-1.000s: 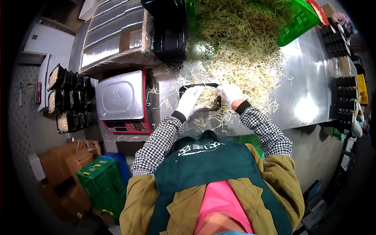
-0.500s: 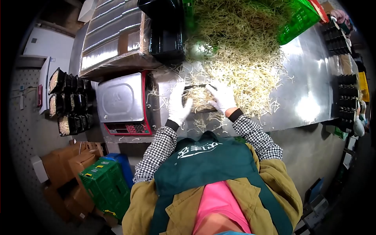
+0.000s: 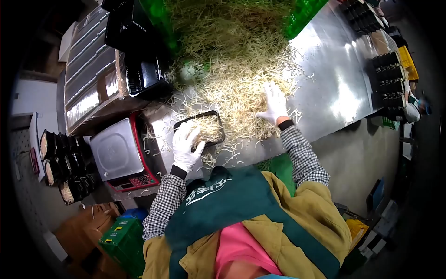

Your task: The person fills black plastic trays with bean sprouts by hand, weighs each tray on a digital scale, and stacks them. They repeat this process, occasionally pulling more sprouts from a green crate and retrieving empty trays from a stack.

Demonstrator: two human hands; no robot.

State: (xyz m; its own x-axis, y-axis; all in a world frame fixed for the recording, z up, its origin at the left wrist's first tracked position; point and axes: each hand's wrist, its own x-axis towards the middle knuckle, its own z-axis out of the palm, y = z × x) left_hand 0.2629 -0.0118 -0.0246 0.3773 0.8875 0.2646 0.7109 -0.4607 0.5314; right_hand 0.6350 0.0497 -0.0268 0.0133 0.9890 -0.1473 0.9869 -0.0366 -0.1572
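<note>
A black plastic tray (image 3: 222,136) heaped with bean sprouts stands on the metal table in front of me. My left hand (image 3: 185,146), in a white glove, lies over the tray's left end. Its fingers are spread on the sprouts, with the thumb apart near the close side. To the right, my white-gloved right hand (image 3: 274,104) touches the near right part of a large pile of bean sprouts (image 3: 237,86). Those fingers are stretched out and the thumb points left; the fingertips partly blend into the sprouts.
Left of the tray sits a red and silver scale (image 3: 118,151). Behind it are black empty trays (image 3: 148,69) and an open carton (image 3: 95,109). A green crate (image 3: 304,18) lies tipped at the pile's far end. Filled trays (image 3: 69,174) stand far left.
My right hand has left the tray and moved right onto the sprout pile. My left hand stays at the tray, its fingers now over the sprouts. The view has turned and shifted right.
</note>
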